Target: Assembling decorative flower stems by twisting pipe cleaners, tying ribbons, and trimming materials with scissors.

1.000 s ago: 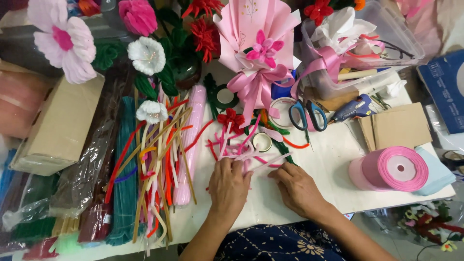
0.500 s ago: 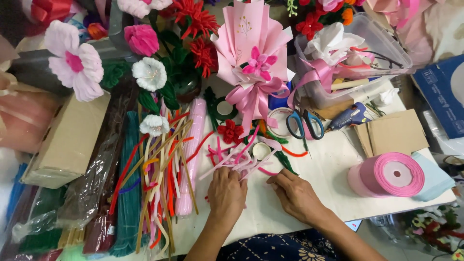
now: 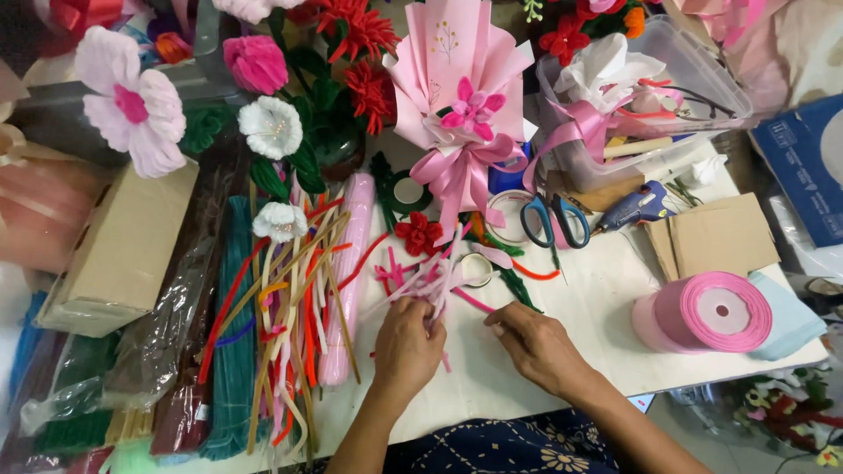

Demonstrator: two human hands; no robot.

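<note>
My left hand (image 3: 406,349) is closed around a bunch of light pink pipe cleaners (image 3: 424,283) that fan up and left from the fist over the white table (image 3: 580,333). My right hand (image 3: 537,344) rests on the table just right of it, fingertips pinching the end of a darker pink pipe cleaner (image 3: 474,302) that runs toward the bunch. A small red pipe-cleaner flower (image 3: 418,233) and a roll of tape (image 3: 476,269) lie just beyond the hands.
Loose coloured pipe cleaners (image 3: 290,307) and bagged bundles (image 3: 230,351) fill the left. A pink wrapped bouquet (image 3: 461,105), blue scissors (image 3: 553,219), a glue gun (image 3: 634,207), cardboard pieces (image 3: 716,239), a pink ribbon spool (image 3: 707,312) and a clear plastic box (image 3: 650,96) lie behind and right.
My left hand has closed round the pink pipe cleaners and lifted them slightly. My right hand shifted left toward the bunch. The camera view has tilted a little.
</note>
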